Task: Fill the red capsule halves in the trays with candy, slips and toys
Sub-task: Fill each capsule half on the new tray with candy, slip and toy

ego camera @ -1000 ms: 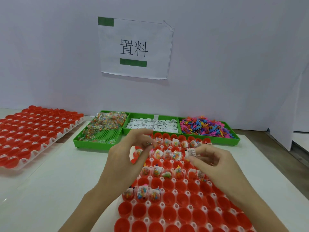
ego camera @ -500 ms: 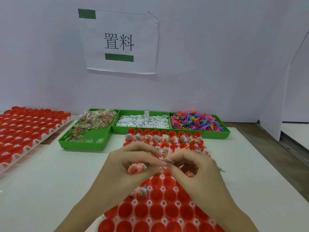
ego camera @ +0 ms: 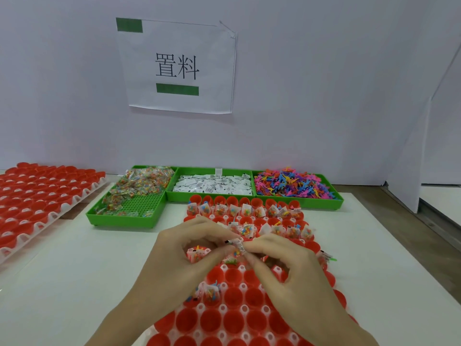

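A white tray of red capsule halves (ego camera: pixel 224 320) lies in front of me. Its far rows hold candy packets, slips and toys; the near halves are bare. My left hand (ego camera: pixel 182 255) and my right hand (ego camera: pixel 294 268) meet over the tray's middle. Between their fingertips is a small white slip (ego camera: pixel 238 244), pinched from both sides. A candy packet (ego camera: pixel 198 254) sits in the curl of my left hand. Behind the tray stand three green bins: candy packets (ego camera: pixel 134 191), white slips (ego camera: pixel 212 184) and coloured plastic toys (ego camera: pixel 291 183).
A second tray of red capsule halves (ego camera: pixel 37 196) lies at the far left on a lower surface. A white wall with a paper sign (ego camera: pixel 177 66) closes the back. The table's right edge (ego camera: pixel 404 245) drops to a brown floor.
My hands have come together from apart and moved toward me over the tray's middle. The view has shifted, so the bins and sign sit differently in frame.
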`<state>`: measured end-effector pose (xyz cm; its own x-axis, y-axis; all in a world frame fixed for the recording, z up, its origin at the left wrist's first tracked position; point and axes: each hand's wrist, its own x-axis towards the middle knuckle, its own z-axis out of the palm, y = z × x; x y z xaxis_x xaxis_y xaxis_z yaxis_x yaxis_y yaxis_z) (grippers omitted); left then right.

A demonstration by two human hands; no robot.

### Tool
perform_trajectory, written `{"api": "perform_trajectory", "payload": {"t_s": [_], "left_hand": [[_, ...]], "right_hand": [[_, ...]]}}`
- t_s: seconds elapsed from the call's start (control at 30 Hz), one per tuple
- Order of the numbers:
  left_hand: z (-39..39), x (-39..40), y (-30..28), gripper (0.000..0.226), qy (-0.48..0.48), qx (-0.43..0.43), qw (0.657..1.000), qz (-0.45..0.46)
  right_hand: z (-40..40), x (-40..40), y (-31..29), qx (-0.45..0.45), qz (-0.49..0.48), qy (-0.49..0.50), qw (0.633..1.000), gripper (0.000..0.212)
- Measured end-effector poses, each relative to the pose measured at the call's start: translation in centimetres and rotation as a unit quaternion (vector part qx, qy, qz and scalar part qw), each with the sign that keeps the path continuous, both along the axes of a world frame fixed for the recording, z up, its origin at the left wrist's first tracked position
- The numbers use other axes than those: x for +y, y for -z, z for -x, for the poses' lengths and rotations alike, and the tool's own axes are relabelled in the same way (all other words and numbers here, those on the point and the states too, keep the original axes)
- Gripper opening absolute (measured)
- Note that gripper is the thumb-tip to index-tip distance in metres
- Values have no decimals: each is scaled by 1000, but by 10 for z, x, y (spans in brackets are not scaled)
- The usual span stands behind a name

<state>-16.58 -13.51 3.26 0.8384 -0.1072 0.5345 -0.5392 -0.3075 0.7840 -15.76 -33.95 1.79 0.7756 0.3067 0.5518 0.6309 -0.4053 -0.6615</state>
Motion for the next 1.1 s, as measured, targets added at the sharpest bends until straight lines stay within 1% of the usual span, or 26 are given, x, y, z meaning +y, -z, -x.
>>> {"api": "perform_trajectory", "payload": {"t_s": [0.1, 0.2, 0.33, 0.43, 0.53, 0.67, 0.77, 0.87, 0.97, 1.03, 1.07, 1.1], "left_hand": [[-1, 2, -1, 18, 1, 1, 1000, -14], [-2, 6, -1, 21, -13, 3, 1000, 14], [-5, 9, -1, 19, -27, -32, 999, 25], [-8, 11, -1, 20, -45, -56, 997, -3], [-10, 15, 0, 20, -68, -85, 993, -44], [-13, 19, 2, 21, -90, -116, 986, -83], [-13, 21, 4, 22, -103, -141, 977, -125], [-13, 22, 6, 20, -114, -164, 962, -185], [-14, 24, 10, 16, -107, -173, 950, -238], [-15, 25, 12, 7, -96, -187, 941, -266], [-15, 25, 12, 8, -93, -192, 936, -278], [-15, 25, 12, 14, -91, -196, 933, -288]], "right_hand": [[-1, -3, -1, 15, 3, -8, 1000, 37], [-8, -12, -4, 38, 4, 8, 999, 46], [-18, -27, -9, 65, -26, 37, 997, 43], [-26, -36, -11, 74, -21, 66, 995, 41], [-43, -40, -18, 77, 34, 96, 992, 36], [-83, -39, -31, 66, 127, 108, 984, 26], [-125, -38, -35, 52, 210, 123, 969, 24], [-168, -38, -34, 47, 266, 142, 952, 21], [-202, -42, -30, 29, 321, 158, 933, 27], [-218, -45, -27, 21, 356, 154, 922, 34], [-224, -45, -26, 15, 372, 147, 916, 36], [-230, -46, -24, 10, 386, 139, 912, 38]]}}
